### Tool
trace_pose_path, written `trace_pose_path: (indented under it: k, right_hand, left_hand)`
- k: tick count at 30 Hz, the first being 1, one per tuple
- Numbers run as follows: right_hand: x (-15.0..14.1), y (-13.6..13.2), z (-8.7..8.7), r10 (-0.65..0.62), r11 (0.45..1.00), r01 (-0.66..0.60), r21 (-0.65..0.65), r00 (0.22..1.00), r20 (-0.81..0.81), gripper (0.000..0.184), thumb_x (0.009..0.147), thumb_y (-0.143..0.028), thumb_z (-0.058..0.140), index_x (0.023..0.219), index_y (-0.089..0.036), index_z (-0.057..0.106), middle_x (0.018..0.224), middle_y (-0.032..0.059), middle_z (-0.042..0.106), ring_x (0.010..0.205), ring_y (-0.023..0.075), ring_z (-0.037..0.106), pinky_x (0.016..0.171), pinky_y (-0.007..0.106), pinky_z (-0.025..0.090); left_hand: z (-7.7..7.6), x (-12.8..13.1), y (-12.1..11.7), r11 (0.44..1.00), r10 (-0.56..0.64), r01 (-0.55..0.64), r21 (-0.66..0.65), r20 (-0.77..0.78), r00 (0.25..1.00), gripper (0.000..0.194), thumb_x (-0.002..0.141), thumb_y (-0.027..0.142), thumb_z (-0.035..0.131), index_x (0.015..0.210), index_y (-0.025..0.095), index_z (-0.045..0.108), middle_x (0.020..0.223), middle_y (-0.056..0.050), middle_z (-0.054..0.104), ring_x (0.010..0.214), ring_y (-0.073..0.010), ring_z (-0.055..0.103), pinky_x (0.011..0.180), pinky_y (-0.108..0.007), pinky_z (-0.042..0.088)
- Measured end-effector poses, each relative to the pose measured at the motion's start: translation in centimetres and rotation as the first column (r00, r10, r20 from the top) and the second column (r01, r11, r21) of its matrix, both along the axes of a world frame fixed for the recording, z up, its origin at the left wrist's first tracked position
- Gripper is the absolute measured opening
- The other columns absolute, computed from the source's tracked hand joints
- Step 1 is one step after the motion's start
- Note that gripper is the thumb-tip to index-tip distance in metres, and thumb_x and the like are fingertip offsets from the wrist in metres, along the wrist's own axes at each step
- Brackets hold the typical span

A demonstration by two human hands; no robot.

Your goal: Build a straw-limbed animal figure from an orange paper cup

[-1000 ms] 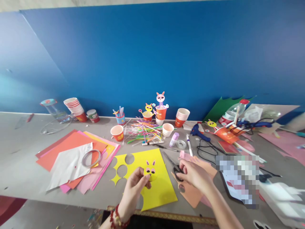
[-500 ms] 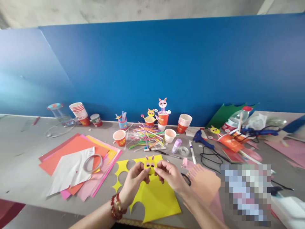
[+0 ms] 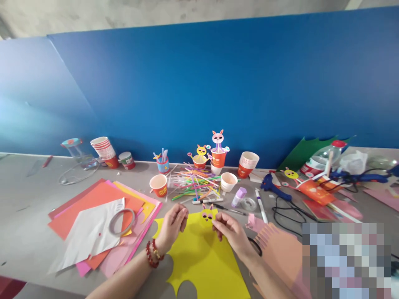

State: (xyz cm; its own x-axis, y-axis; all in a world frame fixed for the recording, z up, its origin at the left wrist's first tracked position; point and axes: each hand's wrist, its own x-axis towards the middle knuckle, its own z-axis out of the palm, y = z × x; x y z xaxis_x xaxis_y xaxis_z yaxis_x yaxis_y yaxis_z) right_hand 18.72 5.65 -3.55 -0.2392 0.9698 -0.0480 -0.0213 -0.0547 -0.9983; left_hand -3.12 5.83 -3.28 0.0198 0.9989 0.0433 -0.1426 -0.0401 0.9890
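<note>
**Gripping a yellow rabbit face (image 3: pixel 207 212) with the right hand (image 3: pixel 230 228)**

Flat, thin and yellow, with a rounded outline; hard to trace along the lower edge against a yellow sheet (image 3: pixel 205 257) of like colour. Topped by two narrow, upright ears with pink inner pieces. Fitted with two dark eyes below pale pink lids, plus a small dark nose mark centred beneath.

Located over the far part of the yellow sheet, facing the camera. Pinched at the side edge between right thumb and forefinger, remaining fingers bent.

Left hand (image 3: pixel 173 224): positioned to the left, apart from the rabbit face, fingers curled inward; unable to tell from this view if gripping anything. Fitted at the wrist with red beaded bracelets (image 3: pixel 153 253).

Beside the right forearm: a black loop handle (image 3: pixel 255 246), partly hidden, and an orange sheet (image 3: pixel 277 249). Beyond the yellow sheet: a white marker (image 3: pixel 208 201), a purple-capped glue stick (image 3: pixel 239 197) and a heap of coloured sticks (image 3: pixel 193 181). Farther back: a pale rabbit figure (image 3: pixel 217 138) and a yellow rabbit figure (image 3: pixel 201 151), both set in cups.
</note>
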Motion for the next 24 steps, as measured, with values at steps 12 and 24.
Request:
trace_pose_path:
  k: [12, 24]
  right_hand:
    - [0.7, 0.2, 0.1, -0.02, 1.0, 0.019, 0.016, 0.998, 0.052, 0.045, 0.08, -0.062, 0.069, 0.074, -0.019, 0.056, 0.067, -0.0011, 0.061, 0.05, 0.0107, 0.052, 0.049, 0.024, 0.042]
    - [1.0, 0.2, -0.1, -0.046, 0.998, 0.043, 0.047, 0.997, 0.058, 0.043, 0.081, -0.06, 0.069, 0.075, -0.019, 0.056, 0.067, -0.0015, 0.06, 0.052, 0.0109, 0.052, 0.05, 0.024, 0.044]
  left_hand:
    - [0.7, -0.4, -0.3, 1.0, -0.029, 0.029, -0.004, 0.054, 0.998, 0.036, 0.082, 0.048, 0.072, 0.072, 0.017, 0.056, 0.064, 0.003, 0.053, 0.049, -0.0062, 0.045, 0.049, -0.021, 0.034]
    - [0.5, -1.0, 0.2, 0.999, -0.03, 0.034, -0.016, 0.192, 0.981, 0.029, 0.086, 0.039, 0.069, 0.078, 0.02, 0.049, 0.069, 0.007, 0.049, 0.049, -0.0044, 0.04, 0.05, -0.02, 0.032]
